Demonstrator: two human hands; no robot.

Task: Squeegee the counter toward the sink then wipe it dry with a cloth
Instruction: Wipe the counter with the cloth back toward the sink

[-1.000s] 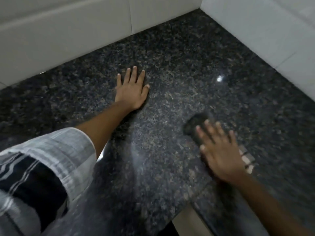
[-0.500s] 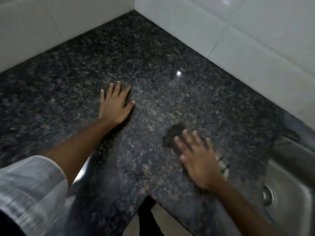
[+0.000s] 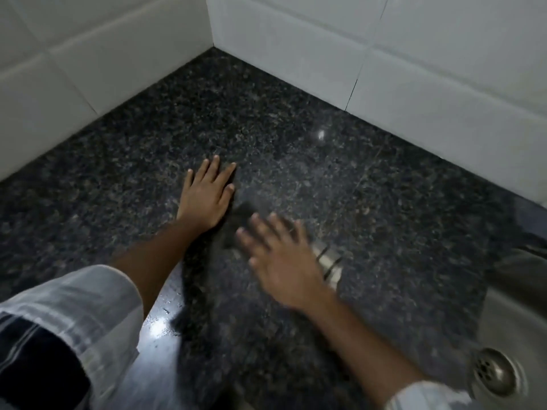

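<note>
The dark speckled granite counter (image 3: pixel 384 208) fills the view. My left hand (image 3: pixel 207 196) lies flat on it near the middle, fingers apart, holding nothing. Just to its right, my right hand (image 3: pixel 281 261) presses flat on a cloth (image 3: pixel 236 223), fingers spread and blurred by motion. The cloth is dark at the fingertips, and a light checked part of it shows beside the wrist. The steel sink (image 3: pixel 515 315) with its round drain (image 3: pixel 494 375) sits at the lower right. No squeegee is in view.
White tiled walls (image 3: pixel 296 54) meet in a corner at the back of the counter. The counter's front edge (image 3: pixel 165 318) shines wet between my arms. A striped grey sleeve (image 3: pixel 74 315) covers my left upper arm.
My right hand has slid the cloth leftward across the counter until it is close beside my left hand. The left hand stays planted. The view has swung to show the sink.
</note>
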